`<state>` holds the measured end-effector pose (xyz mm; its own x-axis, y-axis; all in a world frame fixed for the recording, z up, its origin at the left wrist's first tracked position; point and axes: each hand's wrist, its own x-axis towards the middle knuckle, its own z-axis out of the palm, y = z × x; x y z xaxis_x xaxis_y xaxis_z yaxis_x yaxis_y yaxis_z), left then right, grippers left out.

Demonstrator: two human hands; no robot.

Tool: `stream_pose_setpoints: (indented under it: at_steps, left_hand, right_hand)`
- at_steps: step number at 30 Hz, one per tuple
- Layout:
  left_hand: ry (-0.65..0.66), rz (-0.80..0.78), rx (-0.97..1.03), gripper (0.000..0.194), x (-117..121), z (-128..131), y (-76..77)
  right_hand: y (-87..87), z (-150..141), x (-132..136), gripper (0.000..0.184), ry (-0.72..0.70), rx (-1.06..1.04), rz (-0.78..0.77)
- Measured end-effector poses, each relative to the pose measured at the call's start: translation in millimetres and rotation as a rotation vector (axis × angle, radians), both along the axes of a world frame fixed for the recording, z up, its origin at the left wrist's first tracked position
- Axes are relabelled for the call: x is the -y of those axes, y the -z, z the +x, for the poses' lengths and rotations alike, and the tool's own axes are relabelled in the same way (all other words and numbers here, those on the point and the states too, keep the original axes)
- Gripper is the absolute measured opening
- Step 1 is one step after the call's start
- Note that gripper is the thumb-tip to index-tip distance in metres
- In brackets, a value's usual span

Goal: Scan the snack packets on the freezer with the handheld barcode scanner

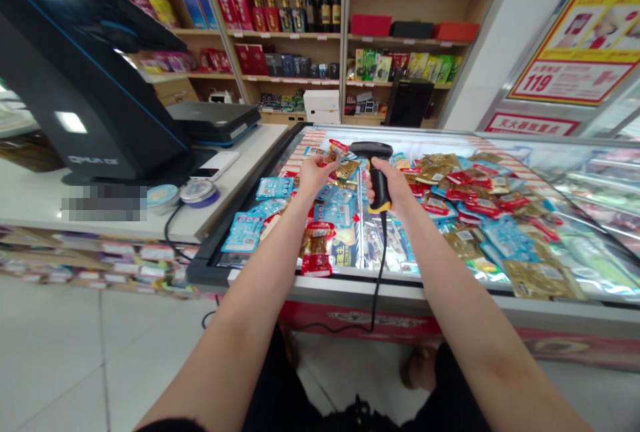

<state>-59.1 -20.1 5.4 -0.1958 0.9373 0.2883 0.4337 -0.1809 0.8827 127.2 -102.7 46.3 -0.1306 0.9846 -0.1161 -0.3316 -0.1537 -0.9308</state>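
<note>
My right hand grips a black handheld barcode scanner with a yellow band, its head pointing left, and a black cord hangs from it. My left hand pinches a small red-and-gold snack packet close to the scanner head. Both hands are above a glass-topped freezer chest filled with foil snack packets in blue, gold and red. A blue packet lies just left of my left hand.
A checkout counter on the left holds a black POS terminal, a dark flat device, a phone and round tins. Wooden shelves of boxed liquor, bottles and gift packs stand behind. A red-and-yellow price poster hangs at right. The floor is white tile.
</note>
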Motion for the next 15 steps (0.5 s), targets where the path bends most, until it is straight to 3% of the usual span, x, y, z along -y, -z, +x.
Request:
stream_pose_setpoints:
  at_steps: [15]
  left_hand:
    - [0.017,0.015,-0.001,0.031,-3.4,1.3,5.7]
  right_hand:
    - [0.6,1.0,1.2,0.03,-0.031,-0.025,-0.033]
